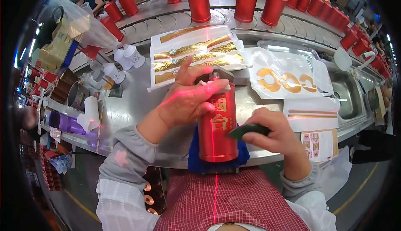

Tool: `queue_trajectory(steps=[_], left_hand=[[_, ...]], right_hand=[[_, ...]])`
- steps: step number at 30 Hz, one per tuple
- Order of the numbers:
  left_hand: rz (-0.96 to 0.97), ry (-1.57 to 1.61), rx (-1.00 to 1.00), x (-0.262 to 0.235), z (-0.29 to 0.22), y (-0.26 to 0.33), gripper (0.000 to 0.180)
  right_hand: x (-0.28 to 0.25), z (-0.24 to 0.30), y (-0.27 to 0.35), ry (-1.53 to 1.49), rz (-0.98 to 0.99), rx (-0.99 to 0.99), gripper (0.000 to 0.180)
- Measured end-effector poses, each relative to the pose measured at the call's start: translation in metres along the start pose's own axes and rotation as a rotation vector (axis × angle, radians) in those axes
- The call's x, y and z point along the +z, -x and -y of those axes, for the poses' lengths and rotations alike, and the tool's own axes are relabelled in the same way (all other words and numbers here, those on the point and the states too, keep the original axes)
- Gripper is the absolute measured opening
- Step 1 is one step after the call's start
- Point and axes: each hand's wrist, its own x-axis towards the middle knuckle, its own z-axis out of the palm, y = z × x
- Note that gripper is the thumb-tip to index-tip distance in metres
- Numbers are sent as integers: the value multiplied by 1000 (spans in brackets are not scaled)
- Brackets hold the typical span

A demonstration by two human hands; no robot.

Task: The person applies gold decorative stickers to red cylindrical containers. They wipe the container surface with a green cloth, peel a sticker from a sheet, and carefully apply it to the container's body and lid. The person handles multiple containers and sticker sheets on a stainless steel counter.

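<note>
My left hand (188, 99) lies over the upper part of the red bottle (217, 126), fingers curled across its shoulder and pressing it down, while my right hand (273, 133) pinches a dark green scraper (248, 130) between thumb and fingers, its edge against the bottle's right flank. The bottle is a glossy red cylinder with gold characters down its face; it rests on a blue pad (196, 156) at the near edge of the steel table (133, 105), its long axis running away from me, neck pointing toward the far side. A thin red laser line runs along its length. Beyond the bottle lie clear sheets of gold strip labels (196, 49), and to the right of those a sheet of gold ring labels (286, 80). Farther off, a row of red bottles (246, 3) stands on the conveyor. Left of the bottle stand small white squeeze bottles (129, 57).
</note>
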Motion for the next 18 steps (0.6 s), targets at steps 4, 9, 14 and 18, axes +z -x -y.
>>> queue_trajectory(steps=[4,9,14,18], left_hand=[[-106,116,-86,12,2,3,61],[-175,118,-148,13,-6,10,65],[73,-47,10,6,-34,19,66],[57,5,-6,6,-60,32,68]], right_hand=[[1,-26,-47,160,-175,-36,17],[22,4,-12,199,-21,-501,19],[-26,-9,61,220,-241,196,27],[-101,-43,137,803,-360,320,40]])
